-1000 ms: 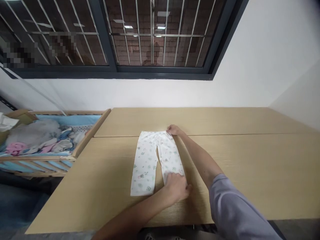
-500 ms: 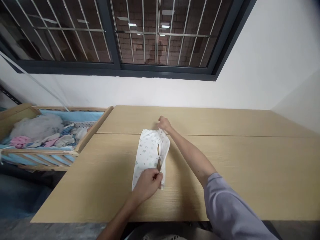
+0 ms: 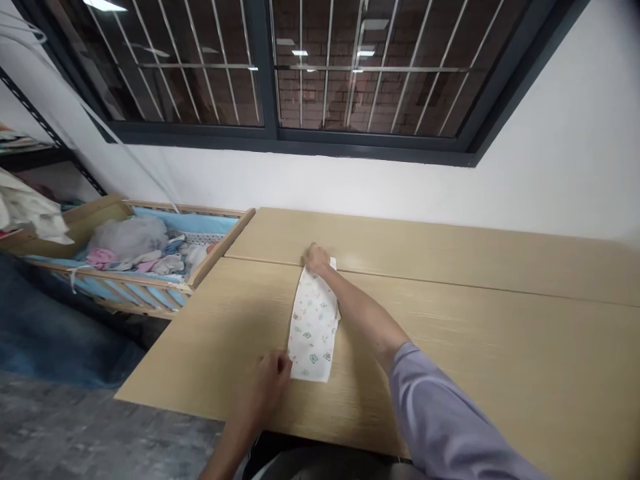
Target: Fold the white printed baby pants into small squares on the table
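A white cloth with a small green and brown print lies in a narrow folded strip on the wooden table. My left hand is closed at its near left corner, fingertips pinching the edge. At the far end, my right hand has its fingers closed on the far left corner and partly covers it. The right forearm crosses over the cloth's far right side. A small flap sticks out along the right edge.
Left of the table stands a wooden crib with blue lining, holding a heap of clothes and grey netting. A barred window is in the wall behind. Blue denim-like fabric hangs at the left, near a shelf with white cloth.
The cloth's raised right side has gone over to the left, making a narrower strip. Both hands moved left with its edge. The camera view has turned left.
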Tool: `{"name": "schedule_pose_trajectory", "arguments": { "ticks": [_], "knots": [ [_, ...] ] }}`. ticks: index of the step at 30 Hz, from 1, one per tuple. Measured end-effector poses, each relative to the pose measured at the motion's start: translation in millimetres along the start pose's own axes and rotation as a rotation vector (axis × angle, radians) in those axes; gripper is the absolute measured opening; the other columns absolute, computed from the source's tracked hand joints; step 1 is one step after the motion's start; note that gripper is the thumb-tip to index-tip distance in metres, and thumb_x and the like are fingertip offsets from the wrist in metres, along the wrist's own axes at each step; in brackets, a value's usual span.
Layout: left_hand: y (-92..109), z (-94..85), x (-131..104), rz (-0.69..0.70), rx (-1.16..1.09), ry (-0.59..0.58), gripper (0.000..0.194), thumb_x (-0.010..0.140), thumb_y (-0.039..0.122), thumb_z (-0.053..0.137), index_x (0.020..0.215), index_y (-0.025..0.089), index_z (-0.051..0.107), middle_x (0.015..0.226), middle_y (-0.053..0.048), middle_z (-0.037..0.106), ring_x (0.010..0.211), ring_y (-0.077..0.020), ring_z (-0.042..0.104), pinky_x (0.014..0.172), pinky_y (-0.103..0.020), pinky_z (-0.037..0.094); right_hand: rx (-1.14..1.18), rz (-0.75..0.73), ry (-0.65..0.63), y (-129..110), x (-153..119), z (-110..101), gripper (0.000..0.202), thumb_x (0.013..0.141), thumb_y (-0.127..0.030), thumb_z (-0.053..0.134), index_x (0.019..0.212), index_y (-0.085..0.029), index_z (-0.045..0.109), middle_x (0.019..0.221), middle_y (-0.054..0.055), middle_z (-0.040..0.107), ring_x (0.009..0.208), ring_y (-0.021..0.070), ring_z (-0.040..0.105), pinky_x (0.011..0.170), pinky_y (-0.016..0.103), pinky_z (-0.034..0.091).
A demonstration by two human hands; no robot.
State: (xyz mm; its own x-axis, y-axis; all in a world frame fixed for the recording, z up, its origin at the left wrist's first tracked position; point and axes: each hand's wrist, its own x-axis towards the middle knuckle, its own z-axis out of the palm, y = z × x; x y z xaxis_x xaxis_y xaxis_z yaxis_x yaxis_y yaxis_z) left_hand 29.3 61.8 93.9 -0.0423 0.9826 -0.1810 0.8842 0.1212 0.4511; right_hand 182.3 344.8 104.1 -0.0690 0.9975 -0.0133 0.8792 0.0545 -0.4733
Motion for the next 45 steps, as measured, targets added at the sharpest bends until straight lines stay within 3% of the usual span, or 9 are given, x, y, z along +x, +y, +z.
{"name": "schedule_pose_trajectory", "arguments": {
  "ticks": [6, 9, 13, 26, 32, 35, 38, 42, 45],
  "knots": [
    [5.2, 23.5, -39.2, 0.370, 0.285, 0.355, 0.038, 0.097, 0.040, 0.044, 0.116, 0.021, 0.069, 0.120, -0.014, 0.072, 0.110, -0.0317, 0.067, 0.091, -0.043, 0.052, 0.048, -0.523, -0.080, 4.6, -83.9, -3.1, 0.047, 0.100, -0.044, 0.049, 0.140, -0.019, 0.048, 0.144, 0.014, 0.055, 0.130, 0.0253, 0.053, 0.107, 0.037, 0.042],
    [-2.5, 55.4, -48.2, 0.502, 0.324, 0.341, 0.048, 0.094, 0.045, 0.049, 0.131, 0.019, 0.064, 0.142, -0.016, 0.061, 0.127, -0.0362, 0.059, 0.100, -0.048, 0.050, 0.043, -0.955, -0.267, 12.2, -148.5, 11.6, 0.061, 0.102, -0.050, 0.043, 0.153, -0.018, 0.035, 0.160, 0.015, 0.038, 0.149, 0.0277, 0.032, 0.118, 0.043, 0.032],
    [-11.3, 78.7, -46.7, 0.471, 0.411, 0.211, 0.045, 0.091, 0.041, 0.053, 0.130, 0.022, 0.065, 0.138, -0.015, 0.064, 0.129, -0.0382, 0.057, 0.106, -0.055, 0.047, -0.002, -1.125, -0.414, 29.6, -192.7, 37.0, 0.069, 0.103, -0.055, 0.037, 0.159, -0.015, 0.026, 0.165, 0.016, 0.027, 0.155, 0.0232, 0.018, 0.124, 0.039, 0.020],
    [-22.2, 80.9, -39.6, 0.527, 0.508, 0.163, 0.053, 0.091, 0.042, 0.055, 0.139, 0.020, 0.060, 0.146, -0.020, 0.056, 0.134, -0.0379, 0.054, 0.108, -0.050, 0.047, -0.202, -0.677, -0.236, 86.3, -15.6, 19.7, 0.063, 0.104, -0.049, 0.035, 0.159, -0.019, 0.030, 0.166, 0.010, 0.021, 0.155, 0.0242, 0.015, 0.126, 0.045, 0.007],
    [-20.2, 73.4, -42.5, 0.531, 0.476, 0.192, 0.049, 0.092, 0.040, 0.055, 0.138, 0.023, 0.060, 0.146, -0.018, 0.057, 0.132, -0.0386, 0.055, 0.110, -0.057, 0.042, -0.130, -0.601, -0.180, 93.5, 6.5, 3.7, 0.057, 0.103, -0.041, 0.036, 0.157, -0.022, 0.034, 0.166, 0.008, 0.023, 0.155, 0.0223, 0.016, 0.126, 0.045, 0.010],
    [-15.0, 59.8, -39.9, 0.546, 0.418, 0.206, 0.040, 0.094, 0.038, 0.053, 0.130, 0.026, 0.065, 0.139, -0.015, 0.063, 0.129, -0.0371, 0.058, 0.111, -0.064, 0.037, -0.097, -0.615, -0.079, 87.5, -22.8, 4.7, 0.060, 0.103, -0.042, 0.039, 0.157, -0.018, 0.033, 0.167, 0.013, 0.021, 0.155, 0.0282, 0.015, 0.124, 0.051, 0.012],
    [-12.6, 43.8, -30.2, 0.544, 0.353, 0.196, 0.030, 0.094, 0.034, 0.053, 0.119, 0.029, 0.069, 0.136, -0.010, 0.066, 0.125, -0.0324, 0.061, 0.106, -0.058, 0.042, -0.026, -0.746, -0.022, 82.7, -82.9, 3.8, 0.046, 0.101, -0.036, 0.045, 0.141, -0.015, 0.055, 0.154, 0.018, 0.044, 0.144, 0.0306, 0.038, 0.118, 0.050, 0.030],
    [-19.4, 30.7, -17.5, 0.615, 0.307, 0.171, 0.030, 0.093, 0.032, 0.057, 0.121, 0.030, 0.067, 0.148, -0.007, 0.057, 0.132, -0.0297, 0.056, 0.105, -0.051, 0.043, 0.121, -0.907, -0.221, 85.2, -185.0, -6.5, 0.033, 0.103, -0.031, 0.043, 0.118, -0.018, 0.069, 0.116, 0.011, 0.068, 0.107, 0.0211, 0.064, 0.098, 0.037, 0.051],
    [-30.1, 32.1, -20.2, 0.718, 0.287, 0.104, 0.050, 0.089, 0.041, 0.064, 0.137, 0.027, 0.057, 0.148, -0.009, 0.057, 0.130, -0.0284, 0.057, 0.104, -0.045, 0.044, 0.057, -0.921, -0.300, 93.2, -252.5, -15.1, 0.042, 0.102, -0.042, 0.045, 0.131, -0.018, 0.063, 0.126, 0.013, 0.066, 0.118, 0.0245, 0.060, 0.106, 0.041, 0.046]
  ]
}}
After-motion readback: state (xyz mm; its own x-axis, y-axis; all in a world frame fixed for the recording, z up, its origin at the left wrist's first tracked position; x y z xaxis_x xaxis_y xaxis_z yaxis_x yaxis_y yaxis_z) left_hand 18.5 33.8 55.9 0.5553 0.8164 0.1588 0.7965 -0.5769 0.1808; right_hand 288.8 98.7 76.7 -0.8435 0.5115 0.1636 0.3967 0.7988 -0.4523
